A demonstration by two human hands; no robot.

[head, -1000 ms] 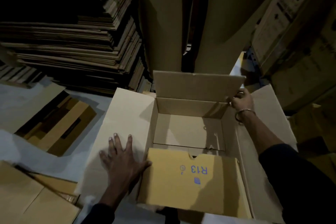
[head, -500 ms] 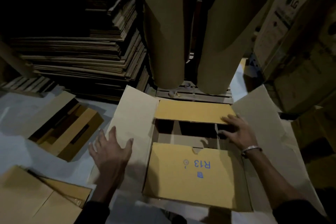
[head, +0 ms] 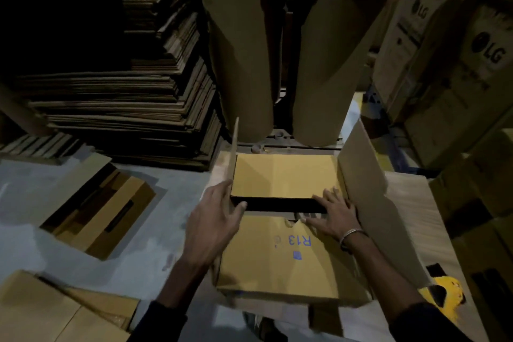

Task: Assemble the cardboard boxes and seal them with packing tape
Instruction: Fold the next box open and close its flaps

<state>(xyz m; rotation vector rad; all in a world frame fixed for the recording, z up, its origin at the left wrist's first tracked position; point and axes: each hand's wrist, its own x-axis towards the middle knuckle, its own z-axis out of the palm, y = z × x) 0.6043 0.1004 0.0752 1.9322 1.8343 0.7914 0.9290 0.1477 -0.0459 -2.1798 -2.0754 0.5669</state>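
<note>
Box [head: 280,244] is sitting mid-frame on the floor. Left hand [head: 213,219] is gripping the left flap [head: 232,158], fingers wrapped around its edge; right hand [head: 334,212] is lying flat, fingers spread, holding the short flaps down. Keep pressing, fold left flap square. Yellow thing [head: 444,296] at lower right is maybe tape.

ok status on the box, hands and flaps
Left hand grips the raised left flap. Right hand flat on the R13 flap. Right flap up, no tape on. Nothing blocking.
</note>
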